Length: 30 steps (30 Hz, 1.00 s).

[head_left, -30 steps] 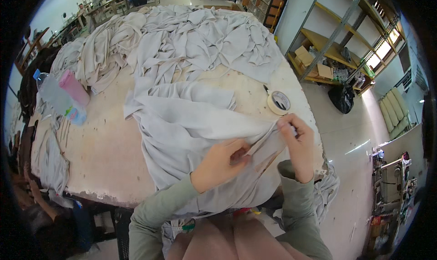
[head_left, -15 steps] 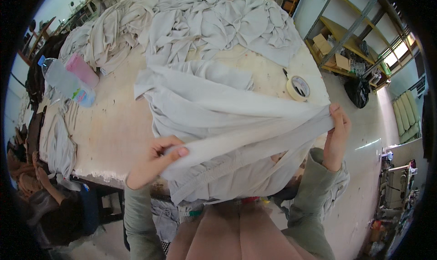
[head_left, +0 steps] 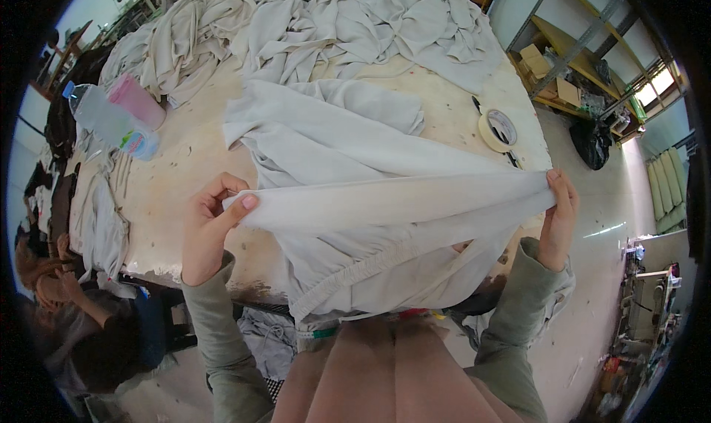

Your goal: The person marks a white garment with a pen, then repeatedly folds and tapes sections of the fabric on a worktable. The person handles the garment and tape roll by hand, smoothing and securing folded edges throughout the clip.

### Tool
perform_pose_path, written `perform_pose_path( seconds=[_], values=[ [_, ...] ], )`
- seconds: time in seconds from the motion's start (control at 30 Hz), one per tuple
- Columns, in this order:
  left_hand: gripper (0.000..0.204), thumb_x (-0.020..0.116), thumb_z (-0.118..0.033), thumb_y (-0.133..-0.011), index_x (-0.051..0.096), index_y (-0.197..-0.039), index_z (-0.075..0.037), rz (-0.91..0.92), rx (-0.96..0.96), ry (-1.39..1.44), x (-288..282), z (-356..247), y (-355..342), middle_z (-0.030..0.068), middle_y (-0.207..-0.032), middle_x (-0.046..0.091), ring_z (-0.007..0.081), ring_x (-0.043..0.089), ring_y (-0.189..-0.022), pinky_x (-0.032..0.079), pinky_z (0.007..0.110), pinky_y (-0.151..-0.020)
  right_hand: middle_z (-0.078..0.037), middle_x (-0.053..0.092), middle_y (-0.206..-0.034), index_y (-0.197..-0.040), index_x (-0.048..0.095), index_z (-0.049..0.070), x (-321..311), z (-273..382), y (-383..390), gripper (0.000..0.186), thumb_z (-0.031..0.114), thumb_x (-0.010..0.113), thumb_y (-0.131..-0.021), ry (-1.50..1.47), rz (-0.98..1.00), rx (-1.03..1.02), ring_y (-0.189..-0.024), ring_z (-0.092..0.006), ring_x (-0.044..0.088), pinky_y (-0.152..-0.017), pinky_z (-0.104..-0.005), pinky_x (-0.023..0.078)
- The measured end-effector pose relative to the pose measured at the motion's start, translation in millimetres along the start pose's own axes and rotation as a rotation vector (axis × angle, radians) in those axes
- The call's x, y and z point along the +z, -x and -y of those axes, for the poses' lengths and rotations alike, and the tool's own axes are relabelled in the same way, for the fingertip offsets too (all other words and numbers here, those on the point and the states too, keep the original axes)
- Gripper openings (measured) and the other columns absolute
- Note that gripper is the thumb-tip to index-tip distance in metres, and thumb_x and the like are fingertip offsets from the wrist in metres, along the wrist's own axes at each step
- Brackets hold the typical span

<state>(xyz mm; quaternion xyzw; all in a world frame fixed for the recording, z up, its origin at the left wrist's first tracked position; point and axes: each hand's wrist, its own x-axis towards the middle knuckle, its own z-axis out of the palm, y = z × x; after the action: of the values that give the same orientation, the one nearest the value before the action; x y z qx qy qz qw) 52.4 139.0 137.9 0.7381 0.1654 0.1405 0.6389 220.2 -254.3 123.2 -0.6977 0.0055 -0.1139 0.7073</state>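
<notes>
Garment (head_left: 400,208), pale grey, one: spread over the near part of the counter (head_left: 178,178), drawn out sideways between the person's two hands, its near side hanging at the counter's front edge. Gathered band (head_left: 355,271) runs slantwise across the near side of the cloth.

Left hand (head_left: 209,230): fingers narrowed in a pinch, thumb uppermost, on the left end of a folded strip of the garment.

Right hand (head_left: 561,223): fingers pinched on the strip's opposite end, near the counter's right edge; strip nearly straight from hand to hand.

Tape roll (head_left: 486,135), cream: on the counter, beyond the garment and near the right hand. Dark slim implement (head_left: 476,103) just beside its far side.

Bottle (head_left: 104,115), clear, blue cap: counter's left side, beside a pink container (head_left: 141,101).

Cloth heap (head_left: 370,23), grey and beige, rumpled: across the far part of the counter.

Loose cloth (head_left: 101,234), grey: at the counter's left edge.

Shelving (head_left: 566,41), metal-framed: beyond the counter, to the right; cardboard boxes (head_left: 535,60) on a lower shelf. Black bag (head_left: 591,145): beside the shelving.
</notes>
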Motion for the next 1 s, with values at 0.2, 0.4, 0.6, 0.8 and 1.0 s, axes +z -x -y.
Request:
perform_pose_path(
  seconds=[0.2,0.4,0.6,0.8,1.0],
  values=[
    [0.013,0.066,-0.008,-0.083,0.057,-0.092,-0.004,-0.083,0.019,0.334,5.5,13.9,-5.3,-0.0006,-0.079,0.060,0.0064,0.057,-0.075,0.046,0.020,-0.071,0.004,0.051,-0.082,-0.082,0.057,0.005,-23.5,-18.7,-9.2,0.017,0.021,0.059,-0.087,0.082,0.122,0.073,-0.074,-0.0065,0.044,-0.073,-0.0204,0.033],
    [0.013,0.061,-0.009,-0.088,0.057,-0.099,-0.005,-0.061,0.036,0.537,30.8,17.0,-0.5,0.0017,-0.093,0.061,0.0109,0.060,-0.088,0.051,0.029,-0.080,-0.005,0.061,-0.087,-0.093,0.062,0.001,-11.2,-32.9,-3.0,0.018,0.017,0.059,-0.086,0.887,0.271,0.019,-0.086,-0.0163,0.056,-0.080,-0.0244,0.039],
    [0.014,0.066,-0.008,-0.085,0.065,-0.096,0.001,0.067,-0.038,0.516,74.3,3.9,-5.8,0.0032,-0.088,0.067,0.0034,0.056,-0.077,0.042,0.017,-0.067,-0.007,0.062,-0.103,-0.107,0.062,0.002,52.9,3.8,20.9,0.024,0.015,0.058,-0.088,0.376,0.687,-0.090,-0.098,-0.0163,0.056,-0.090,-0.0287,0.039],
    [0.013,0.066,-0.008,-0.085,0.065,-0.093,0.002,0.229,0.037,0.327,110.8,3.0,-24.5,0.0017,-0.082,0.066,0.0030,0.056,-0.074,0.042,0.017,-0.064,-0.004,0.062,-0.098,-0.106,0.062,-0.001,120.8,3.2,30.9,0.022,0.016,0.056,-0.092,-0.030,0.915,-0.036,-0.092,-0.0110,0.056,-0.084,-0.0251,0.043],
    [0.012,0.065,-0.010,-0.086,0.065,-0.090,0.002,0.322,0.074,0.149,137.9,33.8,-52.5,-0.0016,-0.076,0.062,0.0032,0.054,-0.071,0.042,0.018,-0.064,-0.004,0.065,-0.094,-0.100,0.065,0.003,142.3,-45.2,3.3,0.022,0.021,0.063,-0.087,0.059,0.821,-0.082,-0.083,-0.0123,0.060,-0.073,-0.0232,0.044]
  ],
)
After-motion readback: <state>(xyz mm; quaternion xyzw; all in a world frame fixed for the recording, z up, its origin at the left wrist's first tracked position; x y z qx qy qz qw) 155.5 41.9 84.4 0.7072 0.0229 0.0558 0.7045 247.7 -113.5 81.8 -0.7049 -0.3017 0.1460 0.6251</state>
